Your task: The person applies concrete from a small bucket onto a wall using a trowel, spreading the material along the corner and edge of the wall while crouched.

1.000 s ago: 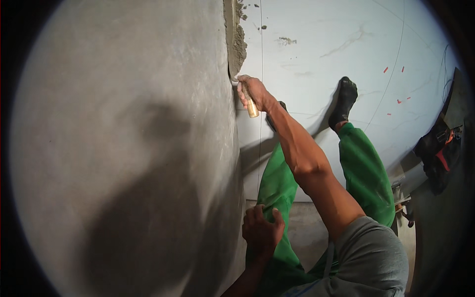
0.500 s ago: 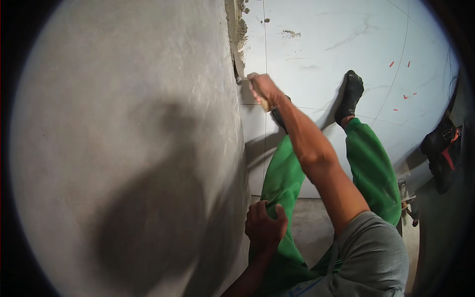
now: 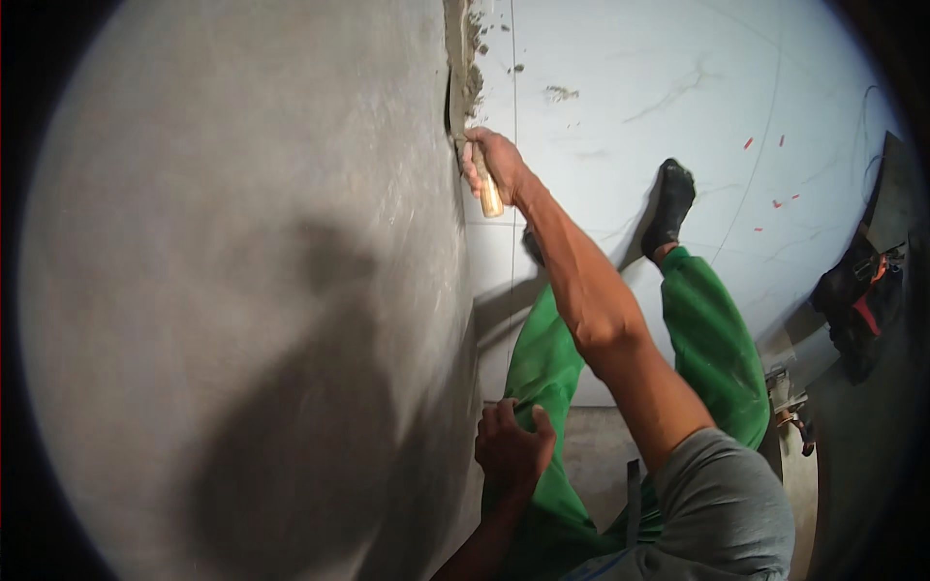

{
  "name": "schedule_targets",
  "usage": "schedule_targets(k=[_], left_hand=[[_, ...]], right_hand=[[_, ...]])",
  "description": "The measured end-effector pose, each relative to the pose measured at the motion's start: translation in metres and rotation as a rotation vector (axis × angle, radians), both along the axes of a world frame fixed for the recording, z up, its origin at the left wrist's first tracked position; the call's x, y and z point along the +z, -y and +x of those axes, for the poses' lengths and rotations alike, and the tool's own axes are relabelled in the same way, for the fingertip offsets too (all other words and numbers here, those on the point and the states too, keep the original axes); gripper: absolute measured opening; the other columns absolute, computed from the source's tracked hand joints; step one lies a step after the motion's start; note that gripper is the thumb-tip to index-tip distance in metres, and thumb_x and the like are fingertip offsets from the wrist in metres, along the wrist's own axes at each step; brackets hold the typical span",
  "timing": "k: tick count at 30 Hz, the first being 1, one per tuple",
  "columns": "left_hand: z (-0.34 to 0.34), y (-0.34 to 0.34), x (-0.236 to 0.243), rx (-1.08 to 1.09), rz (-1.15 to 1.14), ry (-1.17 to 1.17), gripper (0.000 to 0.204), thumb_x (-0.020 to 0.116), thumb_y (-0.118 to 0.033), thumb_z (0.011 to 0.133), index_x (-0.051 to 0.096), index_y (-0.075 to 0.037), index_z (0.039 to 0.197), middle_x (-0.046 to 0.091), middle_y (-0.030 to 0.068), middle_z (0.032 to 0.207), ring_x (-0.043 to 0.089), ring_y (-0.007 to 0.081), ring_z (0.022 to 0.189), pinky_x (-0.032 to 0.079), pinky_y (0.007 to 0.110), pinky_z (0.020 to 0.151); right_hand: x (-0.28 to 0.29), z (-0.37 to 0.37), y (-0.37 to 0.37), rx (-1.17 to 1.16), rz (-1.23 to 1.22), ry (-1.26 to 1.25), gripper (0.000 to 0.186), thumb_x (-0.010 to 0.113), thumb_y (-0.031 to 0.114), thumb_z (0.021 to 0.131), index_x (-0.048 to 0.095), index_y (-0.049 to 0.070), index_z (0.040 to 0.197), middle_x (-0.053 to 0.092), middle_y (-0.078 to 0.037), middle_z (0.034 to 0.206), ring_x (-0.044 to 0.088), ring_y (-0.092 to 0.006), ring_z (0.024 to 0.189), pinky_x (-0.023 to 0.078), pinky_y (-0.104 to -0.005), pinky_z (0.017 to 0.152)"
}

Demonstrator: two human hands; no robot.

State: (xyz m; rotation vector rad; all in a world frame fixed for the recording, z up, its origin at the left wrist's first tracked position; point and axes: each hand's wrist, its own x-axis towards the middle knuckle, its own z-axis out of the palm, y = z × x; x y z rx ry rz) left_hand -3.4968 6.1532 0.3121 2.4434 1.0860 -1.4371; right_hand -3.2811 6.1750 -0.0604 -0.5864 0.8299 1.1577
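Observation:
My right hand is closed round the wooden handle of a trowel, whose narrow metal blade lies along a band of grey mortar where the plastered wall meets the white tiles. Some loose lumps of mortar lie on the tile edge beside it. My left hand rests on my left leg in green trousers, thumb apart and fingers bent over the knee, with nothing visible in it.
My right foot in a black sock is on the tiles; the left is mostly hidden behind my right arm. A dark bag with orange and red parts lies at the right, with metal tools below it. Small red pieces are scattered on the tiles.
My right hand has moved with the trowel farther up along the mortar band, away from me. My left hand stays on my leg. The view has shifted slightly.

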Motion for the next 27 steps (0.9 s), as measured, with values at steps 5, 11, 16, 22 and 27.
schedule_targets(k=[5, 11, 16, 22, 27], left_hand=[[0.007, 0.0, -0.001, -0.009, -0.029, 0.028, 0.037, 0.074, -0.036, 0.087, 0.072, -0.006, 0.11, 0.071, 0.0141, 0.108, 0.072, 0.0363, 0.101, 0.059, 0.051, 0.087], [0.003, -0.002, 0.001, 0.008, -0.013, 0.023, 0.041, 0.072, -0.039, 0.088, 0.072, -0.004, 0.11, 0.07, 0.0165, 0.108, 0.073, 0.0372, 0.1, 0.06, 0.051, 0.087], [-0.002, 0.004, -0.007, -0.071, -0.028, 0.125, 0.038, 0.071, -0.038, 0.088, 0.071, -0.005, 0.107, 0.072, 0.0182, 0.105, 0.073, 0.0424, 0.093, 0.06, 0.054, 0.081], [0.052, -0.005, 0.0, 0.034, -0.044, 0.007, 0.047, 0.069, -0.04, 0.088, 0.074, -0.006, 0.121, 0.073, 0.0194, 0.122, 0.073, 0.0391, 0.112, 0.058, 0.053, 0.097], [0.1, -0.004, -0.038, 0.251, -0.078, 0.091, 0.043, 0.072, -0.039, 0.089, 0.076, -0.007, 0.117, 0.077, 0.0175, 0.112, 0.074, 0.0374, 0.109, 0.058, 0.05, 0.097]], right_hand=[[-0.018, 0.025, 0.046, 0.028, -0.117, 0.114, 0.044, 0.05, 0.042, 0.108, 0.056, 0.008, 0.082, 0.054, -0.007, 0.058, 0.049, -0.0191, 0.04, 0.048, -0.0364, 0.038], [0.034, 0.035, 0.029, 0.099, -0.061, 0.045, 0.042, 0.055, 0.041, 0.106, 0.056, 0.008, 0.081, 0.053, -0.007, 0.059, 0.05, -0.0197, 0.042, 0.046, -0.0374, 0.04], [0.117, 0.057, 0.047, 0.149, -0.235, 0.139, 0.041, 0.053, 0.036, 0.107, 0.057, 0.004, 0.081, 0.054, -0.008, 0.057, 0.052, -0.021, 0.041, 0.047, -0.0384, 0.038], [0.265, 0.088, 0.131, 0.164, -0.304, 0.315, 0.051, 0.059, 0.042, 0.108, 0.057, 0.002, 0.077, 0.053, -0.008, 0.058, 0.051, -0.0193, 0.04, 0.044, -0.0349, 0.038], [0.301, 0.112, 0.272, 0.242, -0.512, 0.186, 0.038, 0.064, 0.033, 0.105, 0.062, 0.003, 0.083, 0.054, -0.003, 0.065, 0.051, -0.0153, 0.048, 0.044, -0.0347, 0.044]])
